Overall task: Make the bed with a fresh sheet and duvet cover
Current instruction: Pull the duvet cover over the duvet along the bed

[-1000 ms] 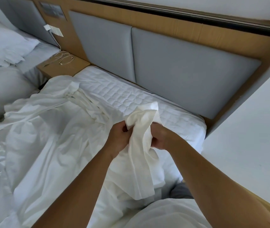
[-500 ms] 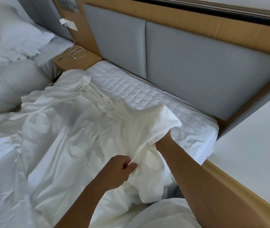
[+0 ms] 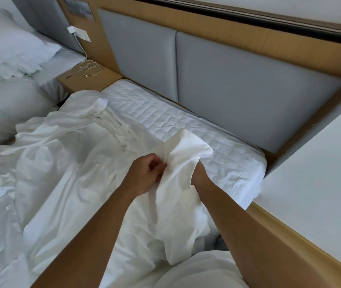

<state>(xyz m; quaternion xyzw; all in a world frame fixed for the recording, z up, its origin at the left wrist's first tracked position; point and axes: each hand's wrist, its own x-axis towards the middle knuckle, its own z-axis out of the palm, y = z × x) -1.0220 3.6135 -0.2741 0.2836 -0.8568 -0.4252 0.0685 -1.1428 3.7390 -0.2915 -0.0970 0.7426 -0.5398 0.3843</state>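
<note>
A crumpled white sheet [image 3: 61, 169] lies over most of the bed. Its near corner [image 3: 188, 150] is lifted above the quilted white mattress [image 3: 165, 115]. My left hand [image 3: 146, 173] pinches a fold of the sheet just left of that corner. My right hand [image 3: 196, 173] is mostly inside the raised fabric; only the wrist and heel show, so its fingers are hidden. The mattress top strip along the grey headboard [image 3: 248, 90] is bare.
A wooden bedside shelf [image 3: 88, 80] with a coiled white cable sits at the bed's far left corner. A second bed with white pillows [image 3: 5, 55] lies to the left. A white wall with wooden trim [image 3: 290, 231] runs close along the right.
My left hand has risen back up to the sheet corner and taken a fold beside my right wrist. The raised corner has narrowed and sits a little lower.
</note>
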